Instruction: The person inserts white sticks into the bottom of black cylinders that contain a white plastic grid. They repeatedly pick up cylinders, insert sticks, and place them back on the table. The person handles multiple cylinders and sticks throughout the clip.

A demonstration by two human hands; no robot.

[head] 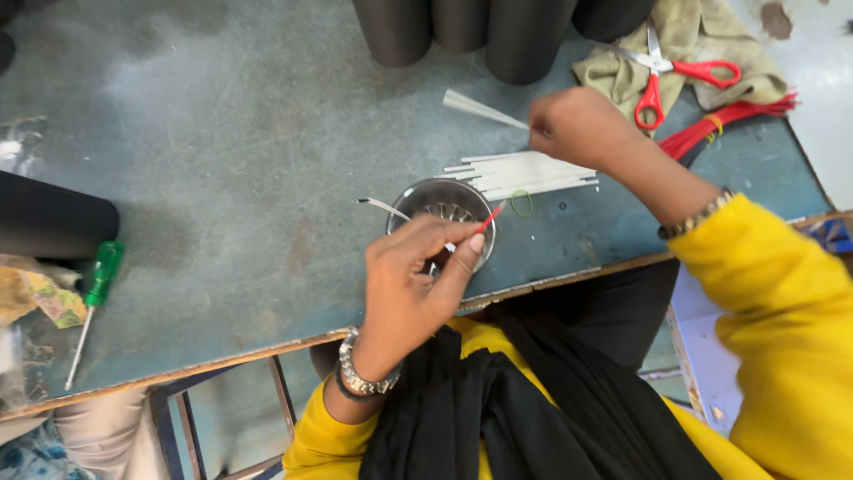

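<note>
Seen from overhead at a worn grey-blue metal workbench: round metal stator core, slotted ring inside, sitting near the front edge w/ a thin white strip poking out to its left. Slot contents too small to make out.

Left hand over the core's near rim, thumb & forefinger pinched on a short red sleeve; long axis diagonal, free end pointing up-right, away from the body, above the core's right rim. Small green ring lying just beside that tip.

Right hand raised beyond the core, fingers closed on the narrow end of a white paper strip; strip running left & slightly away, wider end toward the dark tubes. Pile of white strips lying flat btwn right hand & core, long axes roughly left-right.

Elsewhere on the bench: dark cylinders standing at the far edge, red-handled scissors on an olive rag, bundle of red sleeves at far right, green-handled screwdriver at left, shaft toward the front edge. Another dark tube lying at far left. Yellow sleeves, black scarf, metal bracelets on both wrists. Metal frame & floor visible below the bench edge.
</note>
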